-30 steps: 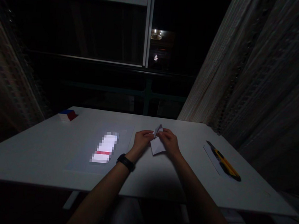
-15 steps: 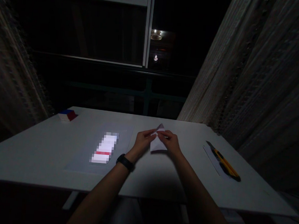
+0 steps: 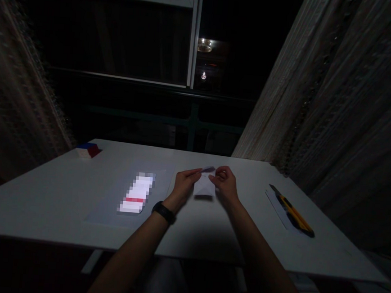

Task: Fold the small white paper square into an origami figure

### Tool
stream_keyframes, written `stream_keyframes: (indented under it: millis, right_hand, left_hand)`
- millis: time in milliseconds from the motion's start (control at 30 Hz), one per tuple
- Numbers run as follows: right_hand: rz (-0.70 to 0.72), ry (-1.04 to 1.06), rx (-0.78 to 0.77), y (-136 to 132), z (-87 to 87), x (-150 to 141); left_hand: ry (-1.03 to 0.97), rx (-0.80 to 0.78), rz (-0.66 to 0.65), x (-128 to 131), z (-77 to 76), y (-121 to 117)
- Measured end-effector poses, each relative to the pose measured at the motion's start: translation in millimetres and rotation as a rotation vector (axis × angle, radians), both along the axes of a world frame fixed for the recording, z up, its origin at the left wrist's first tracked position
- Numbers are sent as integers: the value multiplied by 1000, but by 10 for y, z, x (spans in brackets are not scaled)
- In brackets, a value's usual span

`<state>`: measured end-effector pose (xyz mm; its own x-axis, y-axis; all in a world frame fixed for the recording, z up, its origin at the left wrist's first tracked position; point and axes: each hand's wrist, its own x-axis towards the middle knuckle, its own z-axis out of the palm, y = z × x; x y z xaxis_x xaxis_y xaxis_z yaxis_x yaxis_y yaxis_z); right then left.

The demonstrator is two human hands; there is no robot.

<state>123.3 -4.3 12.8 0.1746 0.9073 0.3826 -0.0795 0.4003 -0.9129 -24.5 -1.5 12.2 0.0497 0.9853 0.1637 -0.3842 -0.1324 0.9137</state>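
Note:
A small folded white paper (image 3: 205, 187) is held between my two hands over the middle of the table. My left hand (image 3: 186, 183), with a dark watch (image 3: 163, 211) on its wrist, pinches the paper's left edge between thumb and fingers. On the other side, my right hand (image 3: 225, 181) has its thumb at the paper's right edge, with the fingers curled behind. The paper's top part is bent over, and crease lines show on its front. Dim light hides the finer folds.
Left of my hands, a lit phone (image 3: 136, 193) with a blurred screen lies on a white sheet (image 3: 104, 211). A yellow and black box cutter (image 3: 295, 215) rests on a paper piece at right. A coloured cube (image 3: 88, 150) sits at the table's (image 3: 42, 206) far left. Curtains (image 3: 281, 85) hang beyond.
The paper's pointed top has bent down into a flatter flap, and the paper has turned to face me more. My right hand's fingers have shifted outward to its right edge.

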Motion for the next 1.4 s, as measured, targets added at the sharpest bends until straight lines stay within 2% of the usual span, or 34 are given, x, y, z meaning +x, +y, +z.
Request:
stream_keyframes:
  millis: [267, 500, 600, 900, 1067, 1233, 1400]
  right_hand:
    - [171, 7, -26, -78, 97, -13]
    - [143, 46, -139, -23, 95, 119]
    - [177, 26, -165, -12, 99, 171]
    - [238, -15, -109, -38, 120, 209]
    - [162, -82, -83, -59, 130, 155]
    - [81, -266, -58, -35, 108, 100]
    - [77, -199, -148, -21, 92, 115]
  left_hand:
    - [74, 16, -22, -5, 18, -49]
    - [42, -21, -71, -27, 105, -74]
    - [72, -7, -41, -33, 118, -77]
    - [231, 44, 28, -41, 113, -75]
    - [285, 53, 48, 2, 75, -53]
    - [373, 135, 55, 19, 16, -30]
    - [451, 168, 57, 10, 7, -18]
